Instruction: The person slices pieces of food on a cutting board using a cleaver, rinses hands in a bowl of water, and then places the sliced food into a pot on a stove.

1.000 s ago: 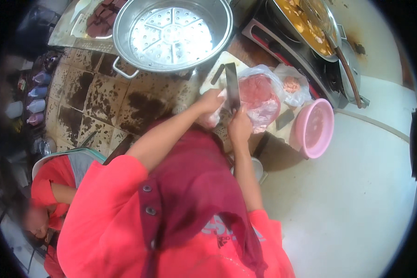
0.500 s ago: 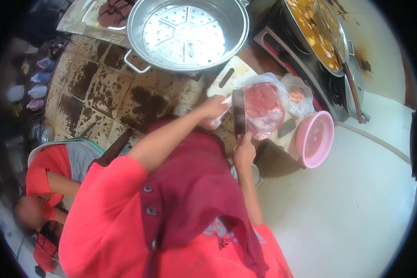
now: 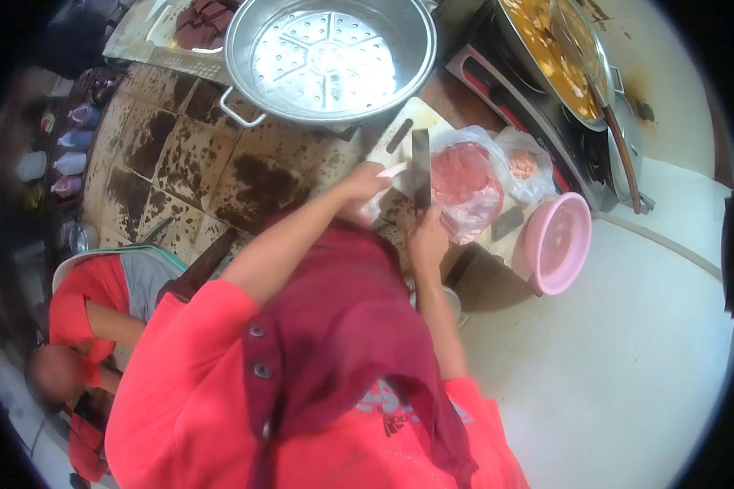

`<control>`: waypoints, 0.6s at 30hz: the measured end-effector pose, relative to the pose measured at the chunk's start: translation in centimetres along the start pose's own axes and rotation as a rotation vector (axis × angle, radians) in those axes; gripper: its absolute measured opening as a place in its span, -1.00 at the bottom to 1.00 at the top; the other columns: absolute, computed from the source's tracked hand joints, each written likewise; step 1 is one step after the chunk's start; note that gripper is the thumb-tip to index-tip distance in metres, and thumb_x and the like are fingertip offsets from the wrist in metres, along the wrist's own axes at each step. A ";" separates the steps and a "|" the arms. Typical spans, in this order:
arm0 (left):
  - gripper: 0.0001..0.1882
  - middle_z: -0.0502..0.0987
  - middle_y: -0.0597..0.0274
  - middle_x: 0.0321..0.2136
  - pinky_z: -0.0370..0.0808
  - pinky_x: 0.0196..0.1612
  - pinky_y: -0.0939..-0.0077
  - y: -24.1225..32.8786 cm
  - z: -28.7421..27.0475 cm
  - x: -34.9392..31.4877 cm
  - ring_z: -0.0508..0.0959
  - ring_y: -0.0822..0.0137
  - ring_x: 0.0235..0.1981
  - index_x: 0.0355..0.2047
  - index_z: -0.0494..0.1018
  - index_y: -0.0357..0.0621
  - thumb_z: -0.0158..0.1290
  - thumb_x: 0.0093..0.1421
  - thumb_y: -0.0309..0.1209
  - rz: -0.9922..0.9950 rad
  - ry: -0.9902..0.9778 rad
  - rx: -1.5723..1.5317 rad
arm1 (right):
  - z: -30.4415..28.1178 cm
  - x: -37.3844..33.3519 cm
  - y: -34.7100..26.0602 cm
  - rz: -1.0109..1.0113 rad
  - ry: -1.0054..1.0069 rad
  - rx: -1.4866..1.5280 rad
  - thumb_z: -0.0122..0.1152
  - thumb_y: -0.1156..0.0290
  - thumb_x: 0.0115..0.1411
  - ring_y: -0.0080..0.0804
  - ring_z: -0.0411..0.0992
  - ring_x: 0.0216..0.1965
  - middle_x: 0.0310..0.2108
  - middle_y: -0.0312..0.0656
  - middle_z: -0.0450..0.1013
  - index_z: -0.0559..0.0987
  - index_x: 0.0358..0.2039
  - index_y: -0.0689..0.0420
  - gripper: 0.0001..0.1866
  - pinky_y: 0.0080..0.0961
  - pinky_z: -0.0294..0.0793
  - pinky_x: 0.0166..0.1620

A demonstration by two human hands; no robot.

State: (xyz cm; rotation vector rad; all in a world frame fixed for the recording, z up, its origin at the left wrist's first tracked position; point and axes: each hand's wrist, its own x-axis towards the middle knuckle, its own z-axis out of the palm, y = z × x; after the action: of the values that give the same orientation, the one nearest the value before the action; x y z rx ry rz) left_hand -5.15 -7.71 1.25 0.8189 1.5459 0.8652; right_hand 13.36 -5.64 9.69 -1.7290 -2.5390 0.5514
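My right hand [image 3: 428,241] is closed round the handle of a cleaver [image 3: 421,169]. The broad blade points away from me, just left of a plastic bag of pink ground meat [image 3: 465,181]. To its left, my left hand [image 3: 364,184] is closed on a limp white and pinkish piece [image 3: 369,212]. One white end sticks out towards the blade; whether it is cloth or fat I cannot tell. Beneath lies a white cutting board [image 3: 417,116] with a slot handle. A smaller bag of pink bits [image 3: 522,167] sits beyond the meat.
A large steamer pot [image 3: 235,61] stands ahead. At right are a pink bowl [image 3: 532,244] of liquid and a stove [image 3: 497,102] bearing a pan of orange-brown food [image 3: 550,53] with a strainer. Dark red blocks [image 3: 204,24] lie far left. Another person [image 3: 90,301] sits at left.
The cleaver blade has risen farther from me and stands more upright. My left hand has drawn slightly left, so a small gap shows between the white piece and the blade.
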 end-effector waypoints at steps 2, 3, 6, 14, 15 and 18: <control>-0.70 0.54 0.16 -0.47 0.42 -0.29 0.38 -0.2 -0.1 -0.1 0.50 0.35 -0.42 -0.24 0.51 -0.32 0.08 0.19 -0.29 -0.003 -0.009 -0.018 | -0.1 -1.6 0.5 0.063 -0.053 -0.039 -0.10 0.34 0.30 0.27 0.46 -0.38 -0.41 0.16 0.49 0.27 -0.18 0.14 -0.83 0.12 0.36 -0.36; -0.70 0.54 0.16 -0.46 0.42 -0.29 0.39 -0.3 0.0 -0.3 0.50 0.36 -0.42 -0.24 0.50 -0.33 0.09 0.19 -0.29 0.006 -0.018 -0.007 | -0.1 -2.3 0.7 0.089 -0.098 -0.070 -0.11 0.33 0.30 0.26 0.46 -0.37 -0.41 0.15 0.49 0.26 -0.18 0.14 -0.82 0.11 0.36 -0.35; -0.68 0.55 0.01 -0.37 0.42 -0.22 0.31 0.4 0.3 -0.9 0.52 0.21 -0.33 -0.24 0.50 -0.33 0.08 0.17 -0.27 0.046 -0.036 0.063 | 0.1 -2.4 0.7 0.109 -0.134 -0.087 -0.12 0.33 0.31 0.25 0.46 -0.36 -0.41 0.15 0.49 0.25 -0.17 0.13 -0.82 0.11 0.37 -0.33; -0.72 0.55 0.13 -0.36 0.47 -0.27 0.39 1.5 -1.7 -2.3 0.53 0.36 -0.33 -0.16 0.48 -0.33 0.04 0.23 -0.35 -0.009 -0.142 -0.135 | 1.5 2.2 0.1 0.000 0.058 -0.050 -0.09 0.33 0.30 0.23 0.48 -0.40 -0.43 0.12 0.50 0.28 -0.22 0.18 -0.81 0.10 0.39 -0.34; -0.72 0.55 0.13 -0.36 0.47 -0.27 0.39 2.3 -2.2 -3.1 0.53 0.36 -0.33 -0.16 0.48 -0.33 0.04 0.23 -0.35 -0.007 -0.145 -0.119 | 0.4 1.7 0.5 0.008 0.035 0.023 -0.04 0.33 0.29 0.21 0.49 -0.38 -0.42 0.12 0.51 0.30 -0.25 0.20 -0.81 0.08 0.40 -0.33; -0.71 0.53 0.24 -0.27 0.52 -0.20 0.51 4.8 -3.7 -4.9 0.54 0.44 -0.31 -0.04 0.39 -0.22 -0.04 0.34 -0.31 -0.041 -0.186 -0.781 | -1.9 -0.6 2.6 0.002 0.124 0.240 0.05 0.35 0.26 0.17 0.51 -0.33 -0.39 0.14 0.52 0.32 -0.30 0.25 -0.79 0.00 0.44 -0.31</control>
State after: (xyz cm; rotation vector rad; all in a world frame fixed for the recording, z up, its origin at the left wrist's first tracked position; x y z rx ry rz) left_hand -7.97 -9.90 8.18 0.2808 0.9313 1.2064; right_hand 16.38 -4.85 10.80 -1.6284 -2.2819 0.6926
